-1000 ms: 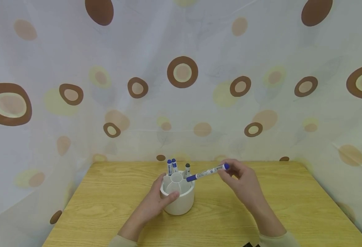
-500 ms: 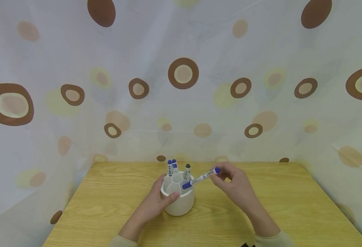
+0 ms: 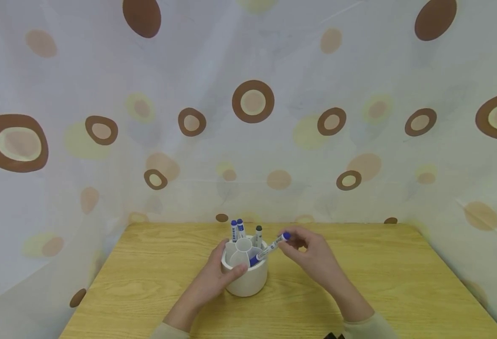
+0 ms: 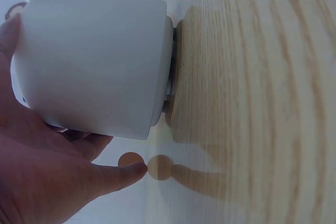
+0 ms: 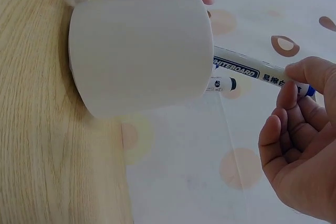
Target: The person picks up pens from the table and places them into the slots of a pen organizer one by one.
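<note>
A white round pen holder (image 3: pixel 247 281) with several compartments stands on the wooden table. My left hand (image 3: pixel 214 274) grips its left side, thumb over the near rim, fingers round the far side. Between thumb and fingertips, my right hand (image 3: pixel 314 256) pinches a blue whiteboard marker (image 3: pixel 269 249) near its upper end. The marker slants down to the left, its blue capped end inside the front right compartment. Two blue-capped markers (image 3: pixel 241 228) stand at the back left of the holder, and a dark-capped marker (image 3: pixel 259 235) at the back right. In the right wrist view, "WHITEBOARD" shows on the held marker (image 5: pixel 247 66).
The wooden table (image 3: pixel 380 273) stretches out to both sides of the holder. Behind it and along its sides hangs a pale curtain (image 3: pixel 282 150) with brown and yellow spots. A small black object (image 3: pixel 333 335) shows by the right sleeve.
My right hand has moved left and slightly down, taking the marker's lower end from above the rim into the holder. The marker is steeper now. My left hand keeps its grip on the holder.
</note>
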The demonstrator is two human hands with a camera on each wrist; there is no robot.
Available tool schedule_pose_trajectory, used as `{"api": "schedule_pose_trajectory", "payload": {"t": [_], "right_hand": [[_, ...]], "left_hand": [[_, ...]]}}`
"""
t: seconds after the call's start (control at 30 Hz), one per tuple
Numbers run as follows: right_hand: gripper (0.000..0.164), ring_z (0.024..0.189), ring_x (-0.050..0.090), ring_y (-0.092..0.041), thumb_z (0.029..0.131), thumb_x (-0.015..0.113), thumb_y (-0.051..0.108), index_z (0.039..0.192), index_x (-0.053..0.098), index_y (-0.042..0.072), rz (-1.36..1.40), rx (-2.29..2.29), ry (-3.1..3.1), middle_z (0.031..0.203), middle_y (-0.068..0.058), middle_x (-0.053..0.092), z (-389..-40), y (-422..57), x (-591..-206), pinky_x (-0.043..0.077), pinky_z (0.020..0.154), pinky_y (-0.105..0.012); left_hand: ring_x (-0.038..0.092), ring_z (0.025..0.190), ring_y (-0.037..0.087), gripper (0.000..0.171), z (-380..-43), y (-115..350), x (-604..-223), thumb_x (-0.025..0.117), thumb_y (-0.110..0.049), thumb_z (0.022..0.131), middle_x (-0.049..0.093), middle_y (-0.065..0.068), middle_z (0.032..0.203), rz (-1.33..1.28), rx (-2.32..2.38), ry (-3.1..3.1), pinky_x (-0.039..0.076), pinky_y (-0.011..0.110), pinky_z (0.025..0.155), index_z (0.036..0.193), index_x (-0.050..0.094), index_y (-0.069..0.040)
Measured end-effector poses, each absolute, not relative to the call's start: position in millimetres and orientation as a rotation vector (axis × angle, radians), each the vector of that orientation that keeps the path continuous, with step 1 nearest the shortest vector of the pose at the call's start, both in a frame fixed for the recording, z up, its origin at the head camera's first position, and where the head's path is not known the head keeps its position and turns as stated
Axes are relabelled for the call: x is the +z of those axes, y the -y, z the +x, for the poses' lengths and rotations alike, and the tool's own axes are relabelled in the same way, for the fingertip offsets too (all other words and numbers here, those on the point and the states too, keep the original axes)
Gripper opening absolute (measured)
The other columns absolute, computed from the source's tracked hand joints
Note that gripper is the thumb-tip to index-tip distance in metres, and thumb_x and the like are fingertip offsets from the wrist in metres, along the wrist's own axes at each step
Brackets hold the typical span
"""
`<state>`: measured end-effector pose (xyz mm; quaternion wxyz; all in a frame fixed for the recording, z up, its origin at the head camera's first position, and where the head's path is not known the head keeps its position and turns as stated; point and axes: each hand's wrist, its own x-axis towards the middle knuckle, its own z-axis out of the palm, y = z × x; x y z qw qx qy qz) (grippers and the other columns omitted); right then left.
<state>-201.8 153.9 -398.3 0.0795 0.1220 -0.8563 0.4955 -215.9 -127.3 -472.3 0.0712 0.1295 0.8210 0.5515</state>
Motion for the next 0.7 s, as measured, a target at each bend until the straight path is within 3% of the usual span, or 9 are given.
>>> {"api": "schedule_pose_trajectory", "payload": {"t": [0.47,0.7], "right_hand": [[0.023,0.097,0.069,-0.018,0.106,0.078,0.023,0.125,0.079,0.011,0.410,1.466,2.613,0.100,0.003,0.074,-214.5,-145.8,-406.4,0.059,0.083,-0.032],[0.025,0.095,0.066,-0.018,0.106,0.078,0.021,0.129,0.079,0.012,0.416,1.458,2.644,0.098,0.004,0.070,-214.8,-138.9,-408.5,0.058,0.079,-0.029]], "left_hand": [[0.049,0.148,0.050,0.103,-218.1,125.6,-471.4,0.077,-0.055,0.102,0.039,0.028,0.168,0.406,1.647,-2.469,0.038,0.074,0.119,0.174,0.022,-0.006],[0.049,0.148,0.049,0.104,-219.0,124.5,-471.8,0.077,-0.055,0.102,0.039,0.028,0.168,0.422,1.648,-2.473,0.037,0.073,0.121,0.174,0.022,-0.004]]}}
